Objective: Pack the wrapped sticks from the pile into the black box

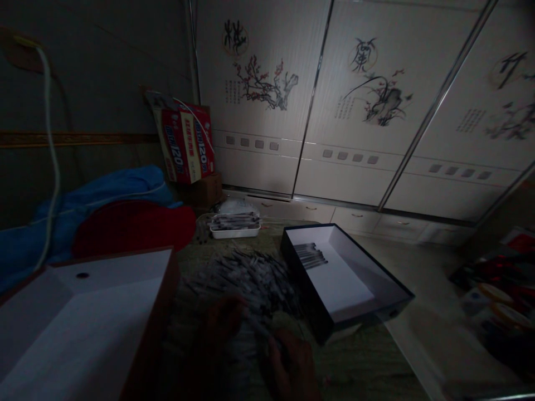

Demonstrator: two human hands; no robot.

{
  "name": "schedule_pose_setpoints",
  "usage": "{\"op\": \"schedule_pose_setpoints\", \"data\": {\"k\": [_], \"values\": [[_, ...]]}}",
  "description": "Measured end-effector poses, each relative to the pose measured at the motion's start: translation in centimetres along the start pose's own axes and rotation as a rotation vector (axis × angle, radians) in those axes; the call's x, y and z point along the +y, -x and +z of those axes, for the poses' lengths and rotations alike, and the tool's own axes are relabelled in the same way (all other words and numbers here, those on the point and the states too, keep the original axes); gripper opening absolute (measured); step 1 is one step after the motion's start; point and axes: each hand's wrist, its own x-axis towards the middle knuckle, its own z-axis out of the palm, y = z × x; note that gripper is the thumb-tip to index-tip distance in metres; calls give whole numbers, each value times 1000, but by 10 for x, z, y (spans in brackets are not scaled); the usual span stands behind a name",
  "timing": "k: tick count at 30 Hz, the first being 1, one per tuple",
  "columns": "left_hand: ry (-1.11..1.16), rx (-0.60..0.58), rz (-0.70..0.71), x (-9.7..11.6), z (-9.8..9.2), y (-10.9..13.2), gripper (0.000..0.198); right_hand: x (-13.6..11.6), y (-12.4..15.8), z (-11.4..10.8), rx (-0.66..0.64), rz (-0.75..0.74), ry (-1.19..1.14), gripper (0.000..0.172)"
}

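Note:
Many slim pens [251,273] lie in a loose heap on the table. Above the near part of the heap is my left hand [221,323], dark and blurred, its fingers bent together at the upper end of a pale pen [257,324]. My right hand [292,359] is closed around the lower end of that pen, thumb and fingers curled. Right of the heap stands an open dark-edged box [351,273] with a white inside. A row of pens [310,255] lies side by side at its far left corner. Darkness hides fine detail of the fingers.
A large open box [154,312] with white inner walls stands at left. Behind the heap is a white tray [235,233] full of pens. Red cloth [134,225] and blue cloth [112,186] lie beyond. A red carton [186,145] stands by the sliding doors [259,122].

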Motion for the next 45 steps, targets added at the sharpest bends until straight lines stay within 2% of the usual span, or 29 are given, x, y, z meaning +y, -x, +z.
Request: {"op": "schedule_pose_setpoints", "data": {"k": [3,7,15,20,24,26,29,33,37,40,42,45], "values": [[11,30,-33,0,-3,-2,32,1,-1,-1,-76,25,-30,30],[-25,36,-36,2,-7,-4,33,2,0,-4,76,36,39,29],[-174,-21,22,7,-6,-2,26,-6,-10,-14,-32,-68,-2,26],[-108,10,7,2,-3,-3,29,-1,-7,-11,2,-90,49,21],[-111,-25,68,4,2,2,28,3,-5,-10,-89,-42,2,23],[-86,-41,92,5,4,4,26,2,-6,-11,-92,-33,29,22],[-63,-15,101,4,6,5,28,0,-10,-15,-102,-89,52,18],[-3,56,42,0,8,3,39,-2,-15,-16,-218,-141,88,18],[150,132,-34,-7,12,4,50,1,-12,-11,-145,-265,280,13],[240,102,-105,-15,13,5,54,1,-8,-7,-90,-360,363,10],[250,59,-121,-19,12,5,55,-2,-6,-4,-42,-352,368,13],[250,76,-111,-22,11,7,53,-10,-4,1,-46,-215,247,26]]}}
